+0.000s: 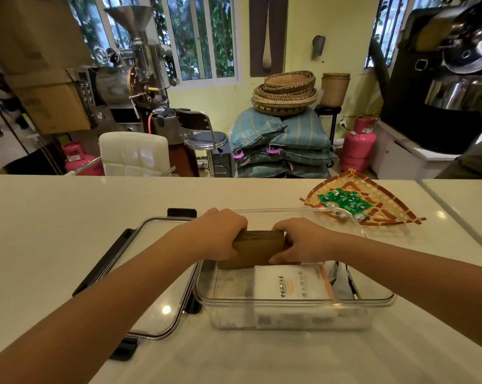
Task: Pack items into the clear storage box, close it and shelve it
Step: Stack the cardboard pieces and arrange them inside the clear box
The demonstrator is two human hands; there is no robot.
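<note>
1. Head view, the hands: the left hand [223,234] and the right hand [300,239] each gripped one end of a brown stack [258,249] that looked like flat card or paper pieces, fingers curled over the top edge and thumbs under the near face. The stack stood on edge between the two hands, over the far half of the box [289,303], with its lower edge already below the rim.

2. Head view, the box: it sat open on the counter [68,217], directly under and just nearer than the hands. A white packet [292,284] lay flat inside, touching or almost touching the foot of the stack on the near side of the hands. Something pale and crumpled sat in the box beyond the right wrist; what it was could not be made out.

3. Head view, the lid [151,275]: it lay flat on the counter just left of the box, under the left forearm, black clips showing round its edge.

4. Head view, other goods: a woven tray [384,200] with green sachets [342,200] lay past the right hand, apart from the box.

5. Judgement: packing looked partly done. One packet was in and the stack was going in. Whether the sachets belonged in the box could not be told. Fitting the lid, clipping it and shelving the box all remained; no shelf showed.
</note>
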